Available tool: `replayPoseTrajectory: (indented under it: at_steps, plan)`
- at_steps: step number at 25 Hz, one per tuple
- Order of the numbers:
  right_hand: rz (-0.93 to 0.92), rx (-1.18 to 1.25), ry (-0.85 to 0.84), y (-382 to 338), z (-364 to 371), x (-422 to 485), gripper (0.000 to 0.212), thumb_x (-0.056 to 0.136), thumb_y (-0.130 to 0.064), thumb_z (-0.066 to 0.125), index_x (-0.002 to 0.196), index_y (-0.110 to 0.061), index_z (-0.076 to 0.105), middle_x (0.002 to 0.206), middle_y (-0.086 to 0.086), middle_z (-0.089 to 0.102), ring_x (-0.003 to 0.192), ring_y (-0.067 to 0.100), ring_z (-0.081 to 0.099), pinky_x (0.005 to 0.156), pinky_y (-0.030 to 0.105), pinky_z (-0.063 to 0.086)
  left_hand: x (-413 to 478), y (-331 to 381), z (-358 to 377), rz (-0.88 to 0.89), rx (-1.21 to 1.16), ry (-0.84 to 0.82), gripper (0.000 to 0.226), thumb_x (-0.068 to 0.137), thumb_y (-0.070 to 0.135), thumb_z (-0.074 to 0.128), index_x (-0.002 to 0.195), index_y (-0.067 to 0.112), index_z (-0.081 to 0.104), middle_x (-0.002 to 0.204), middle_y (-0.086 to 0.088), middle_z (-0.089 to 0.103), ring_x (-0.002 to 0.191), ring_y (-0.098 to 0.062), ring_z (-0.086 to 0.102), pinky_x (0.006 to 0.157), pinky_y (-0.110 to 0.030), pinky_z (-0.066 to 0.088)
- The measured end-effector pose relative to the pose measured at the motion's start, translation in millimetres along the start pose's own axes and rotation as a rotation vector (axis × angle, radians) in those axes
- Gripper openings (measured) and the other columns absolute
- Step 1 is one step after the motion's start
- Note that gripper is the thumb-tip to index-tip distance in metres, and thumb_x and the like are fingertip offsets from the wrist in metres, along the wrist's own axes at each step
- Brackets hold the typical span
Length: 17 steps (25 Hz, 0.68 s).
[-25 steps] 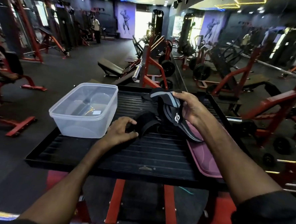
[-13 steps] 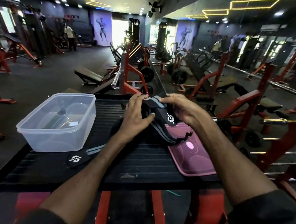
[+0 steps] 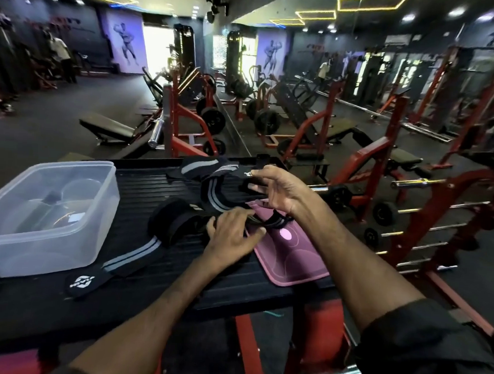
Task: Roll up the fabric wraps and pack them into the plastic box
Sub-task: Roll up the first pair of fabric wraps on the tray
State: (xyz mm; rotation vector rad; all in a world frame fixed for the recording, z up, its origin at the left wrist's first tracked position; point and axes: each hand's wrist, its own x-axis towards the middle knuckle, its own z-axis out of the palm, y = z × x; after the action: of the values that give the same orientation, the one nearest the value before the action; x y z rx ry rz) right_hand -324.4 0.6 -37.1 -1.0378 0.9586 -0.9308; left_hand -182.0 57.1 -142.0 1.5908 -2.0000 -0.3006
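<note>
box (image 3: pixel 45 249): clear plastic, open top, sitting on the left side of the platform

platform (image 3: pixel 233 290): black ribbed surface on a red frame, carrying everything here

wraps: black with grey stripes, two at least, all tangled mid-platform, right of the box and outside it, none rolled tight

near wrap (image 3: pixel 131 258): flat on the platform just beside the box's near right corner, round logo tab at the near-left end, striped length running far-right into a loose floppy loop

far wrap (image 3: pixel 211 181): draped over the far part of the platform, stripes sweeping down toward the near side and crossing onto the lid's far corner; honestly can't tell where one wrap ends and the other starts in the middle

left hand (image 3: pixel 231 235): palm down on the tangle, fingers spread wide and pretty much straight, pressing the strands against the platform right at the lid's left edge, not curled round anything

right hand (image 3: pixel 277 188): raised over the far side, fingers narrow and curled, thumb and forefinger pinching a black end of the far wrap, small white logo patch peeking out at the tips

lid (image 3: pixel 290 259): pink, flat, right of the hands, near corner hanging past the platform edge

sleeve (image 3: pixel 432 357): black, on the right forearm, pushed up

background: gym floor, red racks, benches, plates, a person standing far left
</note>
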Motion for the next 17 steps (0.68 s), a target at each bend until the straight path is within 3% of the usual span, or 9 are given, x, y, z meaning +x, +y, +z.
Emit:
replayPoseTrajectory:
  at_steps: [3, 5, 7, 8, 9, 11, 14, 16, 17]
  plan:
    - [0.009, -0.061, 0.034, 4.9, 0.0, 8.0, 0.028, 0.090, -0.009, 0.065, 0.074, -0.024, 0.048, 0.096, -0.009, 0.066, 0.097, 0.015, 0.062, 0.071, 0.035, 0.044, 10.4, 7.3, 16.0, 0.129, 0.194, -0.058, 0.057, 0.086, 0.057, 0.051, 0.137, 0.030, 0.050, 0.144, 0.008, 0.047, 0.141, -0.017, 0.032, 0.120, -0.056, 0.003]
    - [-0.030, -0.063, 0.097, 7.6, 1.8, 13.0, 0.026, 0.089, -0.002, 0.064, 0.082, -0.024, 0.051, 0.106, -0.003, 0.068, 0.090, 0.016, 0.063, 0.066, 0.030, 0.045, 16.4, 13.2, 19.8, 0.248, 0.187, 0.018, 0.036, 0.087, 0.041, 0.053, 0.118, 0.024, 0.063, 0.122, 0.005, 0.066, 0.125, -0.018, 0.052, 0.116, -0.049, 0.022]
    - [-0.098, -0.036, 0.201, 9.3, -0.4, 15.5, 0.041, 0.087, 0.006, 0.061, 0.118, -0.020, 0.054, 0.121, 0.008, 0.069, 0.092, 0.020, 0.065, 0.064, 0.029, 0.046, 21.3, 12.1, 15.6, 0.269, -0.008, 0.116, 0.023, 0.084, 0.029, 0.056, 0.097, 0.018, 0.071, 0.094, -0.001, 0.074, 0.095, -0.022, 0.067, 0.089, -0.034, 0.046]
    - [-0.129, -0.079, 0.245, 7.7, -3.3, 14.6, 0.057, 0.086, 0.007, 0.061, 0.137, -0.016, 0.047, 0.117, 0.010, 0.070, 0.094, 0.021, 0.066, 0.065, 0.029, 0.047, 20.5, 11.6, 10.9, 0.260, -0.145, 0.157, 0.023, 0.081, 0.027, 0.059, 0.095, 0.015, 0.073, 0.087, -0.002, 0.075, 0.082, -0.019, 0.069, 0.077, -0.029, 0.049]
    - [-0.164, -0.164, 0.287, 5.9, -8.8, 14.5, 0.064, 0.086, 0.005, 0.062, 0.143, -0.016, 0.043, 0.104, 0.007, 0.072, 0.090, 0.019, 0.065, 0.066, 0.029, 0.046, 20.3, 8.8, 6.1, 0.241, -0.267, 0.184, 0.026, 0.079, 0.026, 0.061, 0.096, 0.012, 0.075, 0.084, -0.002, 0.075, 0.074, -0.013, 0.066, 0.070, -0.025, 0.049]
    - [-0.230, -0.324, 0.328, -1.0, -20.1, 15.2, 0.054, 0.086, 0.002, 0.064, 0.136, -0.013, 0.051, 0.087, 0.001, 0.068, 0.079, 0.016, 0.059, 0.065, 0.029, 0.041, 20.2, 7.7, -9.9, 0.221, -0.513, 0.238, 0.027, 0.078, 0.025, 0.062, 0.095, 0.007, 0.075, 0.085, 0.001, 0.074, 0.074, -0.003, 0.063, 0.072, -0.019, 0.049]
    - [-0.284, -0.386, 0.129, -16.5, -23.8, 15.6, 0.037, 0.080, 0.000, 0.066, 0.115, -0.012, 0.065, 0.089, 0.004, 0.069, 0.087, 0.020, 0.062, 0.070, 0.025, 0.046, 34.0, 18.8, -55.5, 0.104, -1.037, 0.211, 0.013, 0.089, 0.005, 0.058, 0.092, 0.011, 0.070, 0.080, 0.007, 0.074, 0.075, -0.002, 0.065, 0.074, -0.020, 0.054]
    - [-0.289, -0.389, 0.013, -30.4, -18.3, 15.8, 0.032, 0.078, -0.002, 0.067, 0.108, -0.014, 0.070, 0.090, 0.001, 0.072, 0.085, 0.015, 0.064, 0.070, 0.024, 0.046, 53.8, 21.2, -92.6, -0.017, -1.308, 0.169, 0.013, 0.086, 0.006, 0.056, 0.086, 0.014, 0.066, 0.072, 0.009, 0.071, 0.069, -0.006, 0.064, 0.069, -0.022, 0.053]
    - [-0.283, -0.382, -0.027, -38.4, -12.8, 13.8, 0.031, 0.081, 0.001, 0.066, 0.106, -0.016, 0.071, 0.093, -0.001, 0.073, 0.087, 0.015, 0.066, 0.072, 0.027, 0.046, 61.6, 20.5, -109.4, -0.075, -1.441, 0.135, 0.008, 0.081, 0.009, 0.057, 0.084, 0.012, 0.065, 0.073, 0.005, 0.070, 0.070, -0.011, 0.065, 0.074, -0.027, 0.054]
